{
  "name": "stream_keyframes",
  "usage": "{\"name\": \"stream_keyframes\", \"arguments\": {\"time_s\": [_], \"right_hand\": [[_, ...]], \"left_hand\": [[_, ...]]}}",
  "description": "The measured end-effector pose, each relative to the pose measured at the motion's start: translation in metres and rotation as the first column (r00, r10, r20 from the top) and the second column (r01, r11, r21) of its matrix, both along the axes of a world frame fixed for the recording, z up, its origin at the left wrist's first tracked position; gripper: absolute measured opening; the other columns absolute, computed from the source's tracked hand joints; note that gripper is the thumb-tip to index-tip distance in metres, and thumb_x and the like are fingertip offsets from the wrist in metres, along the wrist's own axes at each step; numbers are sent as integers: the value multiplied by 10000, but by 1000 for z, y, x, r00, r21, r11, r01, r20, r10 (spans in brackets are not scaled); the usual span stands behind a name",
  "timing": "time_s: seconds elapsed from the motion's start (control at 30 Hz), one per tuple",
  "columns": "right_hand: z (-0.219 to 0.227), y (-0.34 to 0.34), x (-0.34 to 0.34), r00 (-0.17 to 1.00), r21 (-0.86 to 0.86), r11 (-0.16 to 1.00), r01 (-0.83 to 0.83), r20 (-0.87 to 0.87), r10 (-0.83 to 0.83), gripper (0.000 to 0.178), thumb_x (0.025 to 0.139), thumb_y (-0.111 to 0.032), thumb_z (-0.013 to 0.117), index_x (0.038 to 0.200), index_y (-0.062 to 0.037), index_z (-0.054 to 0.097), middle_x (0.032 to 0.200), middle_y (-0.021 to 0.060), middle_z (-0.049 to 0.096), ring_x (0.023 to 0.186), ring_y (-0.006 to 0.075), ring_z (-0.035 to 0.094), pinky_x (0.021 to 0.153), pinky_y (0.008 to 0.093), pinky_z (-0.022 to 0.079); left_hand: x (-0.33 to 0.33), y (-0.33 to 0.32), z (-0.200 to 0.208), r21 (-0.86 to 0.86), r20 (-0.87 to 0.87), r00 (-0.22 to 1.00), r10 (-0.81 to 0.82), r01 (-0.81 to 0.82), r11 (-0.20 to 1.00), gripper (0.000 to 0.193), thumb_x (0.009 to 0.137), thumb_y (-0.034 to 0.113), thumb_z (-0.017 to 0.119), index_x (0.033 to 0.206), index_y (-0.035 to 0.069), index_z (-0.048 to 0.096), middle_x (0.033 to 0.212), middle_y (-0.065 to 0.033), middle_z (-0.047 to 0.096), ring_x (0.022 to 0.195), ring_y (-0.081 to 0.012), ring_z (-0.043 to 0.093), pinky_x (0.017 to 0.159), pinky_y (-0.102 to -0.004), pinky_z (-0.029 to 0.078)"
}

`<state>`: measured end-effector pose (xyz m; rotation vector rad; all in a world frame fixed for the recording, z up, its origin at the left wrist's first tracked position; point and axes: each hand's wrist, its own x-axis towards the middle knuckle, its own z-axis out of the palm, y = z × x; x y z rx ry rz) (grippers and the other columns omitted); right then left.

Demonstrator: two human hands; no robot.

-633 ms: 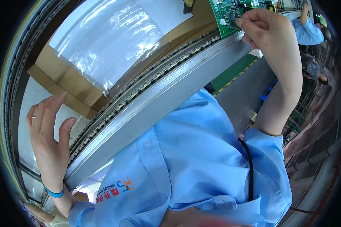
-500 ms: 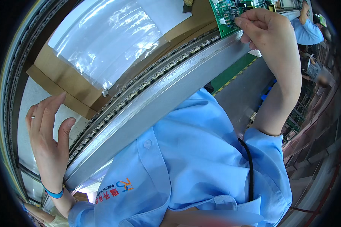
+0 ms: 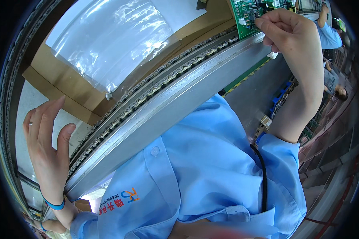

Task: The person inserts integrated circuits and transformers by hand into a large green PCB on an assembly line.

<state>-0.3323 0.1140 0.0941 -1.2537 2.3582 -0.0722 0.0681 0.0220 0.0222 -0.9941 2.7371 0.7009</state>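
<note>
At the upper right, a green circuit board (image 3: 247,18) with several small parts on it sits on the conveyor's near rail, partly cut off by the top of the view. My right hand (image 3: 287,30) is over it, thumb and forefinger pinched together at the board's surface. Whatever is between those fingertips is too small or too covered to make out. My left hand (image 3: 48,131) is raised at the left above the conveyor, fingers apart and slightly curved, holding nothing. It is nearest to the corner of a cardboard box (image 3: 64,101).
Clear plastic bags (image 3: 111,44) lie on white sheets in the cardboard box. A metal conveyor rail (image 3: 167,99) with a chain (image 3: 147,91) runs diagonally before me. Other people (image 3: 329,36) are at the far right, and a blue bin (image 3: 281,97) stands beyond the rail.
The whole view has shifted slightly. My right hand and the circuit board appear a little farther right, still together. My left hand keeps its spread shape.
</note>
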Motion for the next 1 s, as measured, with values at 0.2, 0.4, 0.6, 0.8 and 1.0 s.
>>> {"name": "stream_keyframes", "arguments": {"time_s": [0.2, 0.4, 0.6, 0.8, 1.0], "right_hand": [[4, 0, -6, 996, 56, 998, 18, 91, -23, 153, 914, -167, 702, 930, -17, 727, 662, -13, 641, 581, 17, 554, 530, 166, 411], [2, 4, 0, 999, 27, 999, -31, -28, 31, 146, 911, -165, 706, 934, -23, 730, 665, -17, 643, 594, 16, 564, 539, 166, 422], [1, 1, 3, 999, 28, 999, -26, -44, 28, 136, 908, -156, 708, 920, -23, 733, 659, -19, 637, 588, 12, 553, 527, 167, 402], [2, -1, 2, 999, 42, 998, 37, 34, -39, 133, 904, -155, 711, 915, -24, 730, 648, -21, 625, 569, 9, 530, 501, 175, 361], [-2, 7, 1, 999, -16, 1000, 9, -40, -10, 131, 907, -147, 708, 912, -18, 724, 639, -23, 612, 573, 10, 524, 500, 176, 358]], "left_hand": [[0, 2, 1, 0, 9, 1000, 2, -2, 1000, 443, 831, 153, 734, 1252, 57, 633, 1201, -113, 627, 1141, -334, 534, 995, -437, 422], [0, 1, 1, 6, 15, 1000, -5, 5, 1000, 446, 836, 155, 729, 1259, 54, 628, 1203, -113, 625, 1145, -330, 535, 995, -436, 425], [1, 0, 1, -4, 28, 1000, -13, 13, 1000, 444, 838, 155, 727, 1259, 54, 628, 1207, -111, 625, 1154, -328, 534, 1001, -439, 422], [1, 2, 0, -16, 32, 999, -7, 7, 1000, 439, 839, 161, 727, 1255, 56, 631, 1206, -111, 627, 1159, -332, 534, 1013, -441, 418], [1, 3, 0, -12, 37, 999, -5, 5, 1000, 435, 842, 169, 725, 1253, 59, 634, 1207, -111, 628, 1166, -336, 532, 1021, -447, 415]]}}
